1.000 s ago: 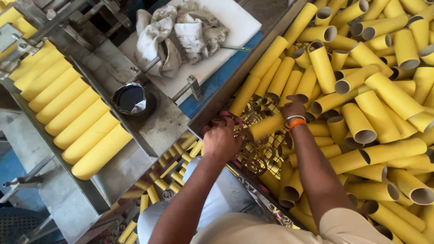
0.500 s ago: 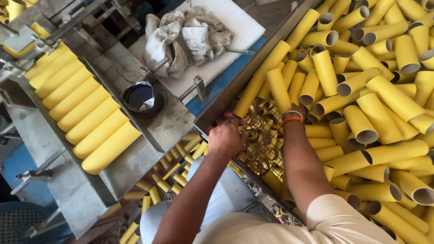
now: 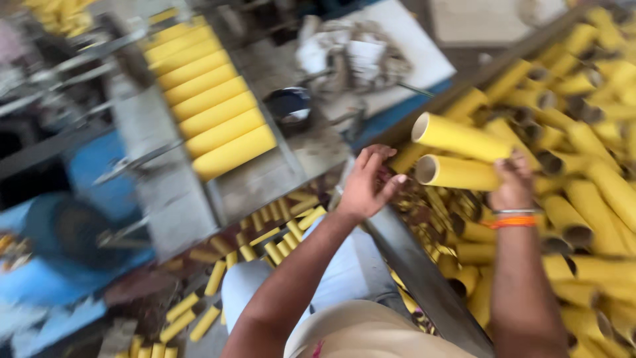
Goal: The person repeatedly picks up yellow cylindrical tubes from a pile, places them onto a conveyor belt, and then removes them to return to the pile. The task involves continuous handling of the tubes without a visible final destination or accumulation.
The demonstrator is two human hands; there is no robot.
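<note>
Yellow cardboard tubes (image 3: 457, 154), two of them, sit in the right hand (image 3: 511, 182), which is closed around them and holds them up with their open ends pointing toward nine o'clock. They are lifted just above the big bin (image 3: 424, 278), at about two o'clock from the middle of the picture. The left hand (image 3: 368, 185) is open, fingers spread, and hangs just beside the tubes at their eight o'clock side; it holds nothing, and the blur makes it hard to tell if a fingertip touches the lower tube. An orange band (image 3: 511, 221) goes round the right wrist. Below and at three o'clock lies a huge heap of loose tubes (image 3: 596, 166) in the bin, so it looks like a lot is left to pick up. At ten o'clock, on a grey metal machine (image 3: 258, 179), a neat row of tubes (image 3: 209, 109) lies side by side, six or so, and that part seems done already. A dark round cup (image 3: 289, 106) stands just past the row at twelve o'clock, with a bunched cloth (image 3: 344, 53) on a white board (image 3: 424, 59) behind it. Short little yellow pieces (image 3: 278, 232) are scattered on the floor at seven o'clock, near the person's pale trousers (image 3: 331, 278).
</note>
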